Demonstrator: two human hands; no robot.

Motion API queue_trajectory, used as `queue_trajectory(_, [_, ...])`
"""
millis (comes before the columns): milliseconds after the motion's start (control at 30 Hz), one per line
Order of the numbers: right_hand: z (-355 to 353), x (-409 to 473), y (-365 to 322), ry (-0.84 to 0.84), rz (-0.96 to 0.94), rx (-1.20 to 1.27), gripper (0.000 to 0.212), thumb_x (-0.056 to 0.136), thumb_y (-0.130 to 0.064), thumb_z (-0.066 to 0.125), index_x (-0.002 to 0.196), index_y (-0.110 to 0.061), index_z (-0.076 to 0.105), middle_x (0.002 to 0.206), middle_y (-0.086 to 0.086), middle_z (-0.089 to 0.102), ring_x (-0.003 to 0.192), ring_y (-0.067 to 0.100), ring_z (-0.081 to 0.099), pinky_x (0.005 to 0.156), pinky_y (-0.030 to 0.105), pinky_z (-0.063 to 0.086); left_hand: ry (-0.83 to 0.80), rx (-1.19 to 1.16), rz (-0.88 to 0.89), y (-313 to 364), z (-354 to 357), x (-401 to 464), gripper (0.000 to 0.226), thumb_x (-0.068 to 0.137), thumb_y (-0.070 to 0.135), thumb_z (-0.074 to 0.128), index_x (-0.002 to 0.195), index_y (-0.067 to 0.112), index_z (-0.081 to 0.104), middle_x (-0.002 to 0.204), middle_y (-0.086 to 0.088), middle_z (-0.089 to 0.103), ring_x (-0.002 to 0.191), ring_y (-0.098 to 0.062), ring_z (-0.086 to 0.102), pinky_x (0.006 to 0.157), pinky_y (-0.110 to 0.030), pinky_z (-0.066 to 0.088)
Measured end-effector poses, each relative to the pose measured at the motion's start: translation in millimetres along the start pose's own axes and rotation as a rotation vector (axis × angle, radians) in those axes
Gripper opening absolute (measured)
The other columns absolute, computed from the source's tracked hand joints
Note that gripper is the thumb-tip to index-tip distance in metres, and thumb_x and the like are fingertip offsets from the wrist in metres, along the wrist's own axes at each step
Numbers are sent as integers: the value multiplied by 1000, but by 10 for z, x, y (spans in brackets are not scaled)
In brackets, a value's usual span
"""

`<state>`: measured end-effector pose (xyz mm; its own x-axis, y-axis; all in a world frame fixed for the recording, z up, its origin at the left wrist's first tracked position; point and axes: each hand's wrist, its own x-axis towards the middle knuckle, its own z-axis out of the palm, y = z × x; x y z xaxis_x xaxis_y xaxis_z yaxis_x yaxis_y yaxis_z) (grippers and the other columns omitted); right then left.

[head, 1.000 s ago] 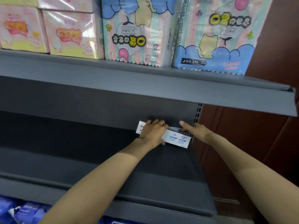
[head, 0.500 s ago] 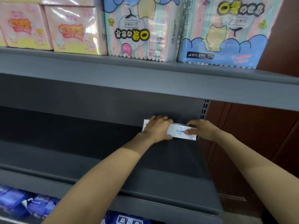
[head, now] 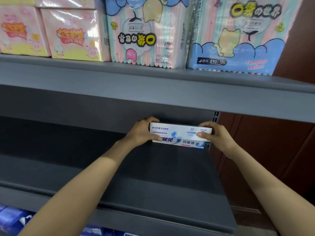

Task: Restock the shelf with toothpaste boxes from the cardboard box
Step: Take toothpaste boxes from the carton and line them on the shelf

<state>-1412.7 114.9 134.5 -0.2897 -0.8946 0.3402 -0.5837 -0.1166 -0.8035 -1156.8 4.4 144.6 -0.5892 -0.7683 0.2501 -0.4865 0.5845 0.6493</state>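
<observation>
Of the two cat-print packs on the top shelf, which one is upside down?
The left cat-print pack, beside the pink boxes: its lettering is inverted, while the right pack reads upright.

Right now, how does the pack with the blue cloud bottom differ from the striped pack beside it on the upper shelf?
The blue-cloud pack stands right way up, at the row's right end; the striped pack stands upside down, its lettering inverted, to its left. The first shows blue clouds at its foot, the second at its top. Both carry the same yellow lettering and a yellow cat.
</observation>
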Motion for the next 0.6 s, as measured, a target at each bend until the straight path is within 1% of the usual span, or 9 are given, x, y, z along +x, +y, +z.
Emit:
queue_trajectory(67, [12,42,-23,67,-3,-40,26,80,-10,72,103,-12,61,95,2,63,86,16,60,62,11,49,24,-84,-26,-28,-3,45,68,73,13,78,133,18,47,123,0,60,112,-12,56,95,-25,45])
queue_trajectory(133, [26,90,-37,127,-15,-173,32,80,-15,73,110,-11,63,102,3,59,92,18,57,73,19,47,63,-206,-81,-59,15,89,70,74,9,78,135,17,45,125,-4,60,117,-16,54,101,-33,45])
queue_trajectory(200, [41,109,-28,151,-13,-230,37,81,-19,72,115,-11,63,105,4,57,95,19,56,80,25,44,109,-275,-118,-72,41,113,70,72,7,78,134,15,46,122,-7,62,117,-18,55,100,-38,47])
queue_trajectory(267, [42,89,4,147,24,-159,36,82,-21,71,116,-12,63,106,6,63,92,21,60,80,31,49,130,-309,-115,-79,56,116,63,74,7,77,131,12,49,119,-5,64,113,-17,57,94,-32,50])
queue_trajectory(367, [48,14,17,118,59,-52,34,85,-26,68,116,-15,60,105,9,68,91,23,66,84,44,54,120,-680,-112,17,33,31,36,82,6,69,116,7,58,110,-5,66,105,-17,62,85,-21,53])
queue_trajectory(467, [111,-53,-55,31,-2,-85,39,77,-32,74,110,-19,57,103,4,67,91,20,65,81,41,55,116,-1113,-171,181,-11,-39,4,87,4,61,88,7,63,96,-9,70,99,-19,64,97,-32,48])
queue_trajectory(500, [147,-62,-79,6,-17,-128,43,73,-34,78,107,-18,57,102,3,67,91,20,65,79,40,54,108,-1183,-176,212,-16,-32,9,88,3,60,82,9,61,91,-7,71,98,-18,64,100,-32,46])
queue_trajectory(567, [220,-71,-153,-17,8,-113,47,70,-36,80,105,-15,58,100,2,68,89,20,66,78,40,55,23,-1201,-120,262,-8,-31,7,87,3,59,91,8,60,93,-4,71,100,-15,65,103,-30,43])
queue_trajectory(600, [256,-76,-199,-44,27,-33,47,69,-37,79,104,-13,59,99,1,69,89,20,67,79,40,56,-41,-1167,-91,310,-3,-52,18,86,2,60,103,7,58,100,-4,71,104,-16,64,103,-30,44])
